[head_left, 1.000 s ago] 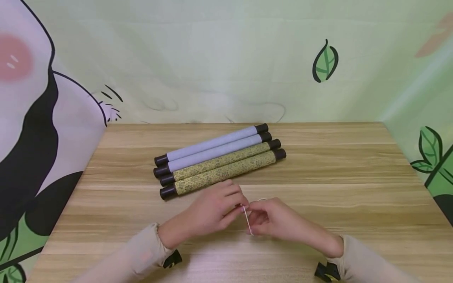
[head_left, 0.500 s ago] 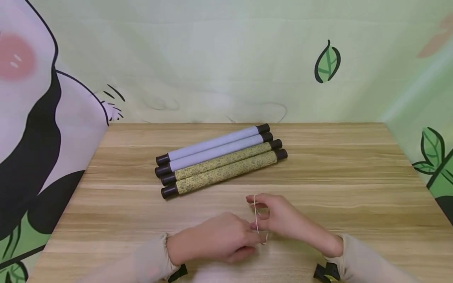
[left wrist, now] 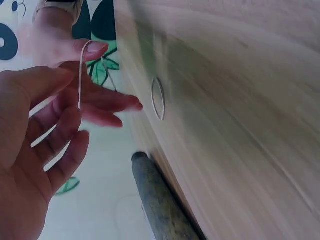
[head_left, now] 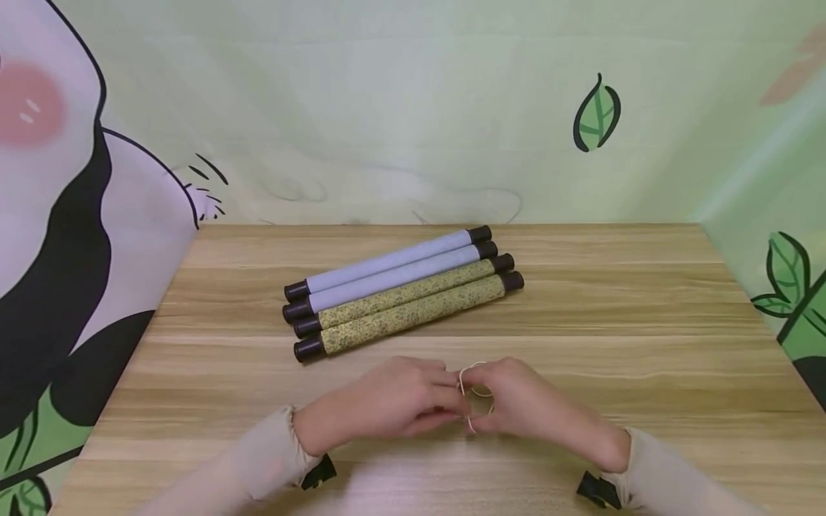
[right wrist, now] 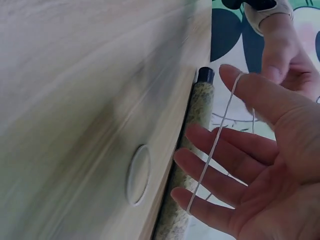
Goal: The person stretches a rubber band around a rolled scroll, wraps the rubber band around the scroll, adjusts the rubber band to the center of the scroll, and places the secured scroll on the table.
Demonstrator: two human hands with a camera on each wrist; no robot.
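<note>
A thin white rubber band loops over my right hand. In the right wrist view it runs taut from the thumb to the little finger, and the fingers are spread. My left hand is close by on the left, its fingertips at the band in the head view. The left wrist view shows the left fingers slightly bent and apart from the thumb; whether they press the band is hard to tell. A second pale ring-shaped band lies flat on the wooden table below the hands.
Behind the hands, two pale blue rolls and two yellow-green patterned rolls, all with black ends, lie side by side at a slant. A printed cloth backdrop with a panda and leaves rises beyond the table's back edge.
My left hand first came nearer and to the right, below the right hand, then moved back left and away to the band. The band has been spread over the right fingers. The rolls stay put.
</note>
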